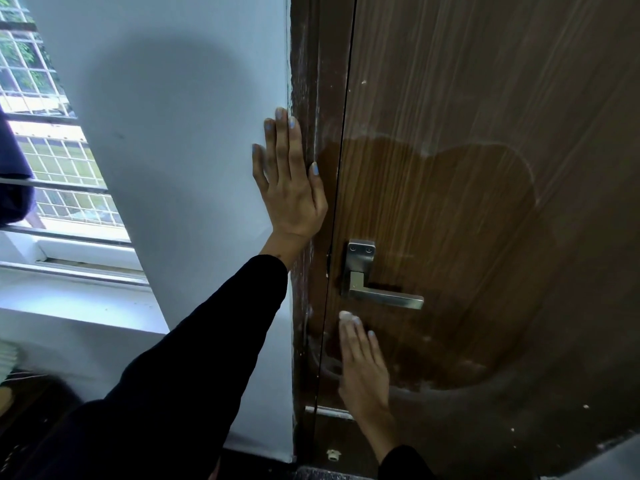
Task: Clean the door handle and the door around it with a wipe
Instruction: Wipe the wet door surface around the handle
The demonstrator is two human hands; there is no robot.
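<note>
Your left hand [292,183] and right hand [363,365] are both bare — no gloves, rings or bracelets show on either. The nails you can see carry a pale, light-blue polish, plain on the left thumb and fingertips and on the right fingers too. Your left arm wears a long black sleeve [194,358] of plain fabric that ends at the wrist — no logo or stripe visible. A dark cuff [401,462] also covers your right wrist.
</note>
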